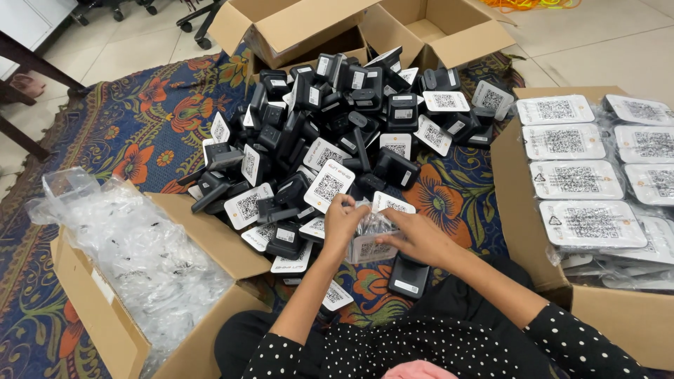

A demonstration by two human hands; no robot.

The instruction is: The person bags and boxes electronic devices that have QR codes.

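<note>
My left hand (pixel 342 223) and my right hand (pixel 420 237) meet low in the middle of the head view, both gripping a small device in a clear plastic bag (pixel 371 238). The bag is crinkled between my fingers, and a white square-code label shows through it. Just beyond my hands spreads a big pile of black stand-shaped devices with white code cards (pixel 337 133). One black device (pixel 408 275) lies alone on the rug under my right wrist.
A cardboard box of empty clear bags (pixel 133 245) stands at the left. At the right, a cardboard box (pixel 516 210) holds bagged devices laid in rows. Two open boxes (pixel 421 31) sit behind the pile. A patterned blue rug (pixel 133 133) covers the floor.
</note>
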